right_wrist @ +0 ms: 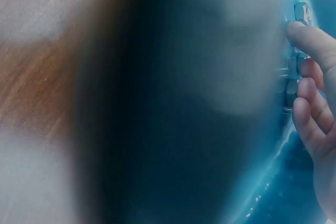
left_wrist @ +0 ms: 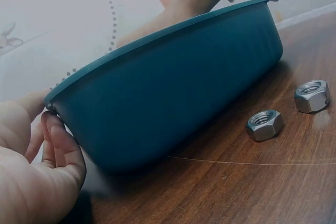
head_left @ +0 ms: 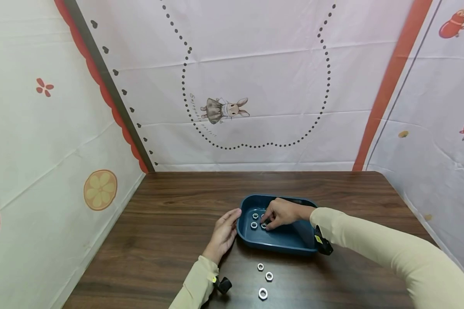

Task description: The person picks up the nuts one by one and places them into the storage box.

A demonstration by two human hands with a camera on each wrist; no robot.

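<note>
A dark blue tray (head_left: 224, 246) stands on the table, and my left hand (head_left: 222, 234) grips its left end, thumb at the rim and curled fingers against the outer wall in the left wrist view. My right hand (head_left: 284, 213) reaches down inside, its thumb and forefinger around a hex nut (head_left: 264, 225) on the tray floor. Beside these fingertips lie more nuts, one at the back left (head_left: 255, 216) and one at the front left (head_left: 254, 225); another is partly hidden by the forefinger. In the right wrist view, the fingers (right_wrist: 310, 95) sit close among the nuts.
In front of the tray, three loose nuts lie on the brown wooden table (head_left: 170, 223): a far one (head_left: 261, 267), a middle one (head_left: 269, 276) and a near one (head_left: 263, 293). Printed white cloth (head_left: 274, 86) hangs behind and along both sides.
</note>
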